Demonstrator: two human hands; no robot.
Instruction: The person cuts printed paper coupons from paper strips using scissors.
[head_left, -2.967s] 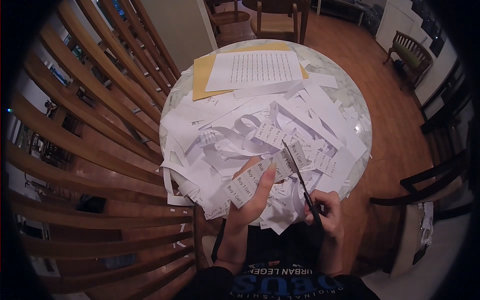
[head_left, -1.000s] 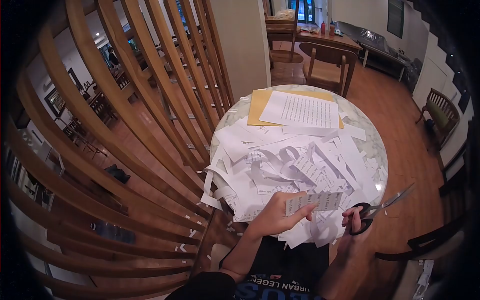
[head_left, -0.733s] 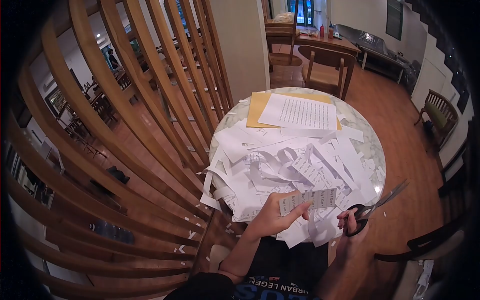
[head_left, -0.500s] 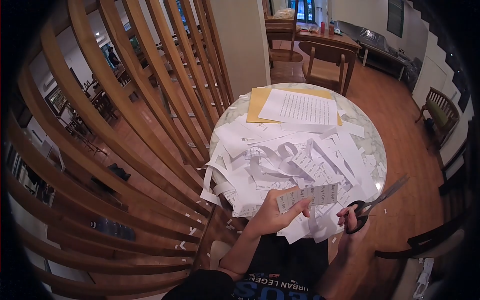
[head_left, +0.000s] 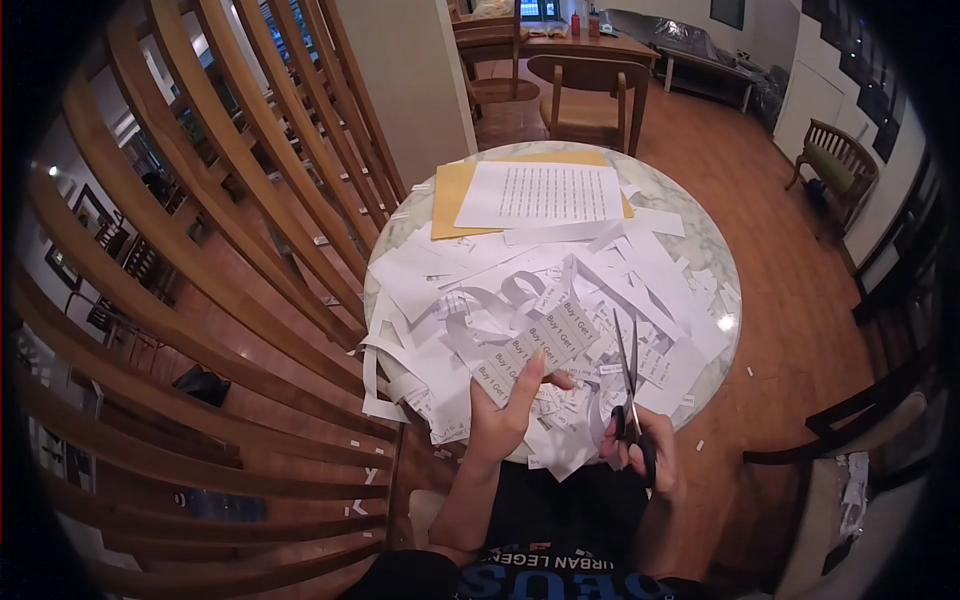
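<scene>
My left hand [head_left: 508, 415] pinches a strip of paper [head_left: 540, 343] printed with repeated "Buy 1 Get 1" lines, tilted up to the right over the pile. Black-handled scissors [head_left: 628, 385] are in my right hand [head_left: 655, 450], fingers through the handles, blades slightly apart and pointing away from me. The blades are to the right of the strip and do not touch it. Beneath both hands lies a heap of cut paper strips and scraps [head_left: 640, 270], some curled.
The round marble table [head_left: 700, 235] bears a printed sheet [head_left: 550, 193] on a yellow envelope [head_left: 450, 205] at its far side. Wooden slats [head_left: 250, 200] rise on the left. A wooden chair [head_left: 585, 100] stands beyond the table. Small scraps are scattered on the floor [head_left: 790, 330].
My left hand has turned the strip from nearly level to a steep slant. The scissors have swung from pointing right to pointing away from me, closer to the strip. The view has shifted right.
</scene>
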